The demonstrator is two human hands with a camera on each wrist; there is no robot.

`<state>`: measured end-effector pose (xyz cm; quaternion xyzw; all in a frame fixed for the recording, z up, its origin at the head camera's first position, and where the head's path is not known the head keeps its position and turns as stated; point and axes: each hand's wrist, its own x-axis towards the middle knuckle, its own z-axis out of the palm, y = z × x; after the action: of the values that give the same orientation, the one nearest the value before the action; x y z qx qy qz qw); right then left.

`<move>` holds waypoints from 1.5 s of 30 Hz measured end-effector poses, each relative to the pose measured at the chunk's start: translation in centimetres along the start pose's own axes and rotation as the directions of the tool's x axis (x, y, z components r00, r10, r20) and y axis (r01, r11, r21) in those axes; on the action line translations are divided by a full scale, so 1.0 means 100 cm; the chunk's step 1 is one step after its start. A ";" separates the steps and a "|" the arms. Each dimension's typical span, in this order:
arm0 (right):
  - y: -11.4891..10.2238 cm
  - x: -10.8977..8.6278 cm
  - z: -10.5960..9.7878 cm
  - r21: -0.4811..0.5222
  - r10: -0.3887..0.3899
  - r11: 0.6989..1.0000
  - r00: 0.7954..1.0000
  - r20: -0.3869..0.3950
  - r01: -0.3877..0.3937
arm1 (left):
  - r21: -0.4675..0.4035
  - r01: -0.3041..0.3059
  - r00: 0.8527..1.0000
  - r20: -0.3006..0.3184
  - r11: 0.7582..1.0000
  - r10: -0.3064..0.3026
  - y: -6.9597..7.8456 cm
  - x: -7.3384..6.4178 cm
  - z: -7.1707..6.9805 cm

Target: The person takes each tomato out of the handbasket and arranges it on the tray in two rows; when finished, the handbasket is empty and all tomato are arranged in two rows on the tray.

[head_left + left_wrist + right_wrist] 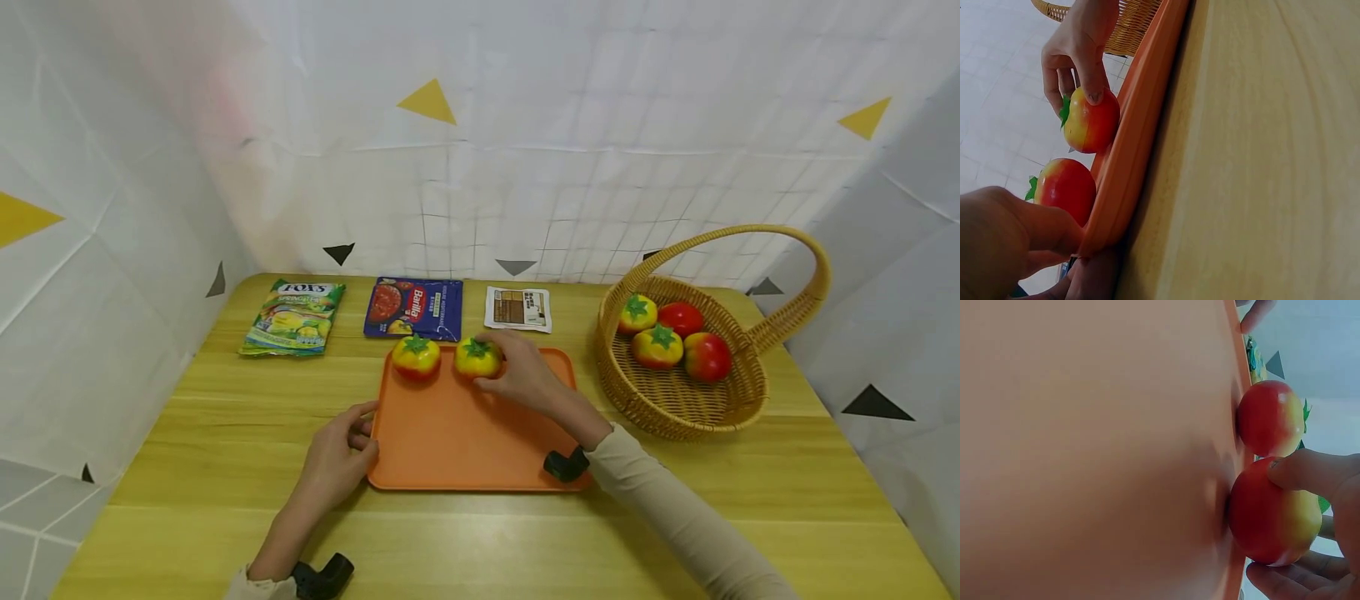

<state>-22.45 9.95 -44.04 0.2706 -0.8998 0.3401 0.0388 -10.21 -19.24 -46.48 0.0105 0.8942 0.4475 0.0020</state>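
A red-and-yellow tomato (477,360) with a green leafy top is on the orange tray (465,442) near its far edge. My right hand (521,371) pinches it, thumb on the near side and fingers on the far side. Close to its left, a similar tomato (416,360) sits by the tray's far left corner, touched by neither hand. My left hand (337,454) touches the tray's left rim with thumb and fingertips. The left wrist view shows these left fingers (1050,228) meeting the rim.
A wicker basket (630,400) with a tall handle stands right of the tray, holding several tomatoes (660,346). Behind the tray lie a green FOX'S packet (294,318), a blue Barilla pouch (431,310) and a small white packet (517,309). White sheeting (525,183) hangs behind the table.
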 end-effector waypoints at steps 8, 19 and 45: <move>0.001 -0.001 -0.001 -0.023 0.028 0.999 1.000 0.010 -0.027 | 0.005 -0.003 1.000 -0.011 1.000 0.003 0.000 0.000 0.001; 0.002 -0.005 -0.007 -0.078 0.021 0.997 1.000 -0.002 -0.022 | 0.001 0.003 1.000 -0.012 1.000 -0.003 0.001 -0.001 0.002; -0.011 -0.037 -0.035 -0.129 -0.071 0.989 0.996 -0.045 0.065 | -0.002 -0.023 1.000 -0.011 1.000 0.023 0.000 0.000 0.000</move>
<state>-19.13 13.21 -41.68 0.2895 -0.9087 0.2868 0.0901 -10.17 -19.24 -46.54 0.0181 0.8936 0.4484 -0.0081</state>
